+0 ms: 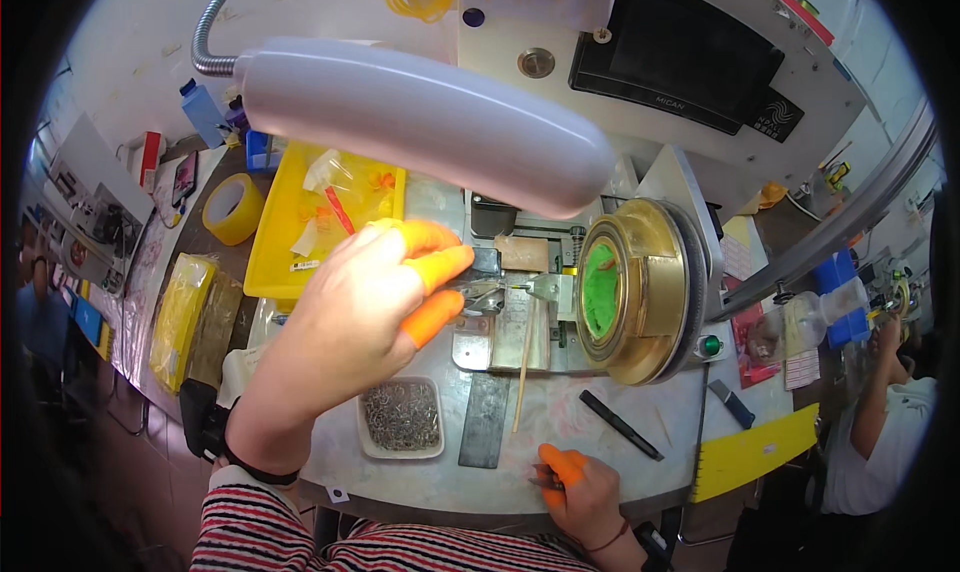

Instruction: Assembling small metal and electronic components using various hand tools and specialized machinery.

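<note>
My left hand (350, 312), with orange finger cots, reaches in beside the metal fixture (485, 300) of a bench machine. Its thumb and fingers are stretched out and apart, their tips at the near left of the fixture; I see nothing held between them. Near the front edge of the table, my right hand (587, 497) is closed round a slim dark tool (545, 479), which looks like tweezers. It also wears orange finger cots. A brass-coloured wheel (655, 292) with a green centre stands right of the fixture. A white tray (438, 442) holds many small metal parts.
A lamp (420, 122) hangs low over the work. Left are a yellow bin (262, 262) and a tape roll (233, 210). A dark flat bar (484, 422), thin wooden stick (522, 382), black pen-like tool (620, 425) and yellow strip (755, 455) lie around. Another person (890, 422) sits right.
</note>
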A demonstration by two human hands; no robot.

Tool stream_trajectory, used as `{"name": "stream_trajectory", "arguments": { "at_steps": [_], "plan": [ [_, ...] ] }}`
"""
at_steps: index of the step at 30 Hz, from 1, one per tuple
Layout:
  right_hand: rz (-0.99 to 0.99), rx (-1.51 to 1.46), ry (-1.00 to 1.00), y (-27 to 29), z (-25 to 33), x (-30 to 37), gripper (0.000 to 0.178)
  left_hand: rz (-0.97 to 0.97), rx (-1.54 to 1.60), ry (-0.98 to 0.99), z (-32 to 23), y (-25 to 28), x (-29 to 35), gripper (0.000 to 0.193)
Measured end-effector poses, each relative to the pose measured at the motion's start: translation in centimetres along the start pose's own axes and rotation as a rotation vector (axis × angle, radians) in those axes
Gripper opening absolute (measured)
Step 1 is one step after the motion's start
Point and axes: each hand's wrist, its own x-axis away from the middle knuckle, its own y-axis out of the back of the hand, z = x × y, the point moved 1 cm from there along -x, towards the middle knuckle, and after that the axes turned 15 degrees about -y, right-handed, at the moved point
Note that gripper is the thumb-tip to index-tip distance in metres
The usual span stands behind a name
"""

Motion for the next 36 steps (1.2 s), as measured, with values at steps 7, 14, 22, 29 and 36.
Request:
{"name": "stream_trajectory", "arguments": {
  "at_steps": [7, 14, 22, 29, 36],
  "plan": [
    [-0.015, 0.039, 0.020, 0.1, 0.1, -0.5, 0.032, -0.047, -0.130, -0.102, -0.3, -0.3, -0.5, 0.020],
    [0.025, -0.062, -0.012, 0.7, -0.1, 0.3, 0.035, 0.251, 0.063, 0.230, -2.4, 1.5, 0.7, 0.008],
    [0.169, -0.589, -0.108, 4.9, 6.1, -0.9, 0.042, -0.162, 0.458, 0.140, -0.3, 1.9, 0.3, 0.007],
    [0.478, -1.323, -0.484, 3.4, 8.7, -5.9, 0.056, -0.351, 1.331, 0.335, 1.1, -1.1, -2.3, 0.023],
    [0.709, -1.820, -0.682, 0.4, 8.3, -9.4, 0.056, -0.450, 1.252, 0.223, 1.2, -1.6, -1.4, 0.016]
  ]
}}
